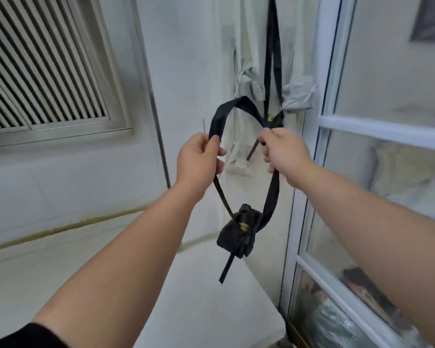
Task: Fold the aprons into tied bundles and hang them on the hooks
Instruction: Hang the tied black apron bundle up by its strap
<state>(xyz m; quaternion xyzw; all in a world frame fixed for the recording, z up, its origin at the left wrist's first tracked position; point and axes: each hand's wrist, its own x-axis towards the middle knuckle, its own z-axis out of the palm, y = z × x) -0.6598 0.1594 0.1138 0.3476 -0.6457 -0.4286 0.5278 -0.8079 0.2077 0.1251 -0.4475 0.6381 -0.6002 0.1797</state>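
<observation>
A black apron is folded into a small tied bundle that dangles from its neck strap loop. My left hand grips the left side of the loop. My right hand grips the right side, and both hold the loop spread open in front of the white wall. Behind my right hand another black apron's strap hangs down from above the frame; its bundle is mostly hidden by my hand. Pale grey tied bundles hang on the wall beside it. No hook shows in view.
A louvred vent panel fills the upper left. A white-framed glass door stands at the right. Below lies a pale counter surface along the wall.
</observation>
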